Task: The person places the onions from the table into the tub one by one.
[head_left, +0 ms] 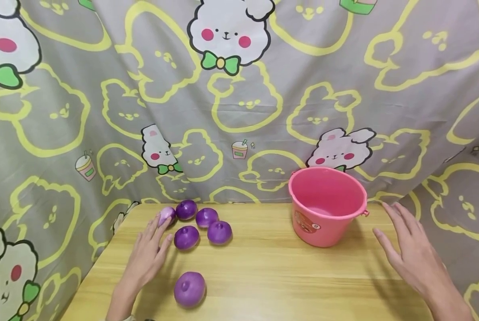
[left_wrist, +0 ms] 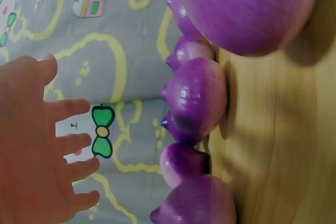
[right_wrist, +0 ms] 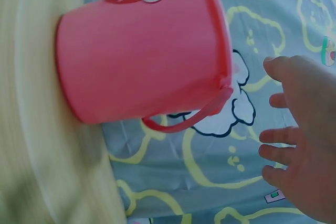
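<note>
Several purple onions [head_left: 186, 237] sit in a loose cluster at the table's back left, one of them paler [head_left: 167, 216]. Another onion [head_left: 189, 290] lies by itself closer to the front. Just left of the cluster hovers my left hand [head_left: 148, 252], fingers extended and holding nothing; its fingertips overlap the pale onion in the head view. In the left wrist view a gap separates that hand from the onions [left_wrist: 195, 97]. A pink bucket [head_left: 323, 227] stands upright at the back right, its handle [right_wrist: 184, 121] hanging down. To its right, my right hand [head_left: 413, 252] is raised with spread fingers, apart from the bucket.
The wooden table [head_left: 271, 276] ends at the back against a grey curtain [head_left: 247, 107] printed with cartoon rabbits and yellow outlines. More of this cloth hangs along both sides. Between onions and bucket lies a stretch of bare tabletop.
</note>
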A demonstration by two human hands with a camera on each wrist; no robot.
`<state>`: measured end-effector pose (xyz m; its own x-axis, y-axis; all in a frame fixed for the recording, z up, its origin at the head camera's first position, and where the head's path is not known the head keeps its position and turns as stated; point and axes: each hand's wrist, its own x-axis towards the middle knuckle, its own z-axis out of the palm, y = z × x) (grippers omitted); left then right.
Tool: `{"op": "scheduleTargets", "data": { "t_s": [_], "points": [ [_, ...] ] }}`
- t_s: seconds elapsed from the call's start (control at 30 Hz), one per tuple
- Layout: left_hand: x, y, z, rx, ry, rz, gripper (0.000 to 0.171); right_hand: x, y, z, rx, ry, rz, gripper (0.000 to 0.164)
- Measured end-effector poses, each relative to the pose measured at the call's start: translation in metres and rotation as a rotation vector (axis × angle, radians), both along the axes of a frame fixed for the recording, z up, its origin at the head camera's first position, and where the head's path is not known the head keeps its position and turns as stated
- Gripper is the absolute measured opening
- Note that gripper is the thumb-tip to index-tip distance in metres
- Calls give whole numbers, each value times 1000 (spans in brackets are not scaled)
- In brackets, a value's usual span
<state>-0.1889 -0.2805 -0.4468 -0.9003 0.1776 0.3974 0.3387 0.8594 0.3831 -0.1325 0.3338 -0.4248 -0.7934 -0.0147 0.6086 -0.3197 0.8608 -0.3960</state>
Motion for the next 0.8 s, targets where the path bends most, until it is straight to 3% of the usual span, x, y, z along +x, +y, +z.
{"op": "scheduleTargets", "data": {
  "t_s": [0.2, 0.5, 0.8],
  "points": [
    [0, 5, -1, 82, 69, -35, 49, -2, -10, 8, -50, 70, 14, 62],
    [1, 12, 6, 174, 87, -68, 46, -4, -24, 23, -82, 189, 36, 55],
    [5, 16, 7, 284, 99, -196, 37, -7, -40, 27, -134, 200, 19, 52]
  ]
}}
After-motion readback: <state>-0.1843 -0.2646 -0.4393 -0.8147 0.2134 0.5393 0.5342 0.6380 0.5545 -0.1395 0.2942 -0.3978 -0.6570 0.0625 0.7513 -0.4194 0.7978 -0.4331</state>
